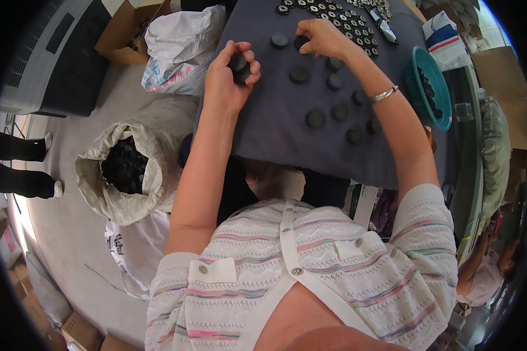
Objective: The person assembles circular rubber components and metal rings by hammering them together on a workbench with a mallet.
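Note:
My left hand (231, 69) is raised over the left edge of the dark cloth-covered table (263, 137). Its fingers curl round a couple of round black caps (238, 63). Farther right, the thumb and fingertips of my right hand (322, 38) close on another black cap (301, 42) at the table top. One black cap (279, 41) lies between the two hands. Several more, such as this black cap (315, 119), are scattered nearer to me under my right forearm. Beyond my right hand, many black rings with pale centres (348, 24) lie in rows.
A teal basket (414, 76) holding black pieces stands at the table's right. Left of the table, an open woven sack (91, 169) is full of black pieces, with a white bag (184, 35) and a cardboard box (112, 44) behind. Other people are at the far left and lower right.

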`<action>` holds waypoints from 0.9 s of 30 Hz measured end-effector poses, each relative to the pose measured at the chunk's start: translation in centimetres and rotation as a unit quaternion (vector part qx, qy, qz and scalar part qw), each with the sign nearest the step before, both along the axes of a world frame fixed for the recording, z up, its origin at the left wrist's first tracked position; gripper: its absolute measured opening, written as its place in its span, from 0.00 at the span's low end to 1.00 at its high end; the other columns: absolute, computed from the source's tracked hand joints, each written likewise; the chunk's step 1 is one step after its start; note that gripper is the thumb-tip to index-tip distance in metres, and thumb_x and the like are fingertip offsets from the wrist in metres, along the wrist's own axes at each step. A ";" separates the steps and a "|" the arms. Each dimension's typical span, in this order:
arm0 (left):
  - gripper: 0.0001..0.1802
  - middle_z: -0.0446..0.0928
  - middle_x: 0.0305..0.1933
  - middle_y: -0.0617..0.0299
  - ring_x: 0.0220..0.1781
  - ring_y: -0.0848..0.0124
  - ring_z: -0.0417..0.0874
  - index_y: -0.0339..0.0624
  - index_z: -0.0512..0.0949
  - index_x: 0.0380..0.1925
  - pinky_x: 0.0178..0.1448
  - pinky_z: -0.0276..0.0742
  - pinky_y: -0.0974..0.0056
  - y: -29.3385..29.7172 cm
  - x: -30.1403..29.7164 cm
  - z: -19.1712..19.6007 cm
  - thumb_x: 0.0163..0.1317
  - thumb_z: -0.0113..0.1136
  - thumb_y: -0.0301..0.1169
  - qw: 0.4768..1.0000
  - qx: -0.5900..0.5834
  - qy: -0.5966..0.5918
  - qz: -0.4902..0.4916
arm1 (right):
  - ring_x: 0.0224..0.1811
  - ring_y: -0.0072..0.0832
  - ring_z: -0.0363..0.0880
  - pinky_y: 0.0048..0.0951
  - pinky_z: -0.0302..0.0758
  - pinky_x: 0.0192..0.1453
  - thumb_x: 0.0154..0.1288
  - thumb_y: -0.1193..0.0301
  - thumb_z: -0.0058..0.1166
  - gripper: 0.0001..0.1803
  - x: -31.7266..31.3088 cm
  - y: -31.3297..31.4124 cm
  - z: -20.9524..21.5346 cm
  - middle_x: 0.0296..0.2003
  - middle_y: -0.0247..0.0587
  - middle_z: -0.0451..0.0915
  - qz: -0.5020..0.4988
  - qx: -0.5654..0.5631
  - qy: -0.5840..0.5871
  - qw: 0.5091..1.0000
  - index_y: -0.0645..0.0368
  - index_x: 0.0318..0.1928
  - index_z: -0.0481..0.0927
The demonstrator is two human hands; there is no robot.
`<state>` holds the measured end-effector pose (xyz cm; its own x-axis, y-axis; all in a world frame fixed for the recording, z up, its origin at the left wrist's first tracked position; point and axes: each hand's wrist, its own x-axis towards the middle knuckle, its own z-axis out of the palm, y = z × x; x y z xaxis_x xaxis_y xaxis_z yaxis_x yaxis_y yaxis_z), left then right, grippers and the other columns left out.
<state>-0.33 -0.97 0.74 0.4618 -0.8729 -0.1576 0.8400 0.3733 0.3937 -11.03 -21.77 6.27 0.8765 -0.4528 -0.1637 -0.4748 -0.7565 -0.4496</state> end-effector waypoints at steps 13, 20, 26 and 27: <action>0.14 0.68 0.27 0.59 0.24 0.68 0.67 0.37 0.70 0.35 0.21 0.59 0.70 0.2 0.0 -0.1 0.68 0.43 0.37 1.000 0.008 -0.010 -0.006 | 0.18 0.31 0.76 0.31 0.73 0.22 0.48 0.72 0.66 0.20 1.0 0.8 0.7 0.20 0.46 0.76 0.020 -0.052 0.071 0.996 0.70 0.40 0.74; 0.11 0.70 0.26 0.58 0.23 0.67 0.70 0.35 0.70 0.36 0.20 0.60 0.69 -0.3 0.3 -1.0 0.66 0.47 0.34 0.999 -0.034 -0.022 -0.024 | 0.39 0.44 0.78 0.40 0.72 0.42 0.51 0.63 0.61 0.20 -9.8 0.4 5.4 0.34 0.50 0.78 -0.032 -0.250 -0.141 0.957 0.63 0.41 0.77; 0.07 0.71 0.28 0.59 0.24 0.69 0.70 0.37 0.71 0.41 0.21 0.62 0.71 -0.1 0.0 0.0 0.66 0.46 0.26 0.994 -0.002 -0.112 -0.016 | 0.39 0.48 0.77 0.44 0.73 0.43 0.58 0.58 0.54 0.20 -30.5 4.0 4.8 0.35 0.51 0.77 -0.389 -0.429 0.040 0.815 0.63 0.42 0.76; 0.08 0.70 0.28 0.60 0.24 0.70 0.69 0.38 0.71 0.43 0.21 0.62 0.72 -0.2 -0.1 0.0 0.66 0.45 0.26 0.991 0.011 -0.134 -0.013 | 0.40 0.50 0.77 0.46 0.73 0.43 0.58 0.56 0.54 0.22 -32.6 5.2 4.1 0.36 0.55 0.78 -0.417 -0.419 0.118 0.798 0.64 0.40 0.77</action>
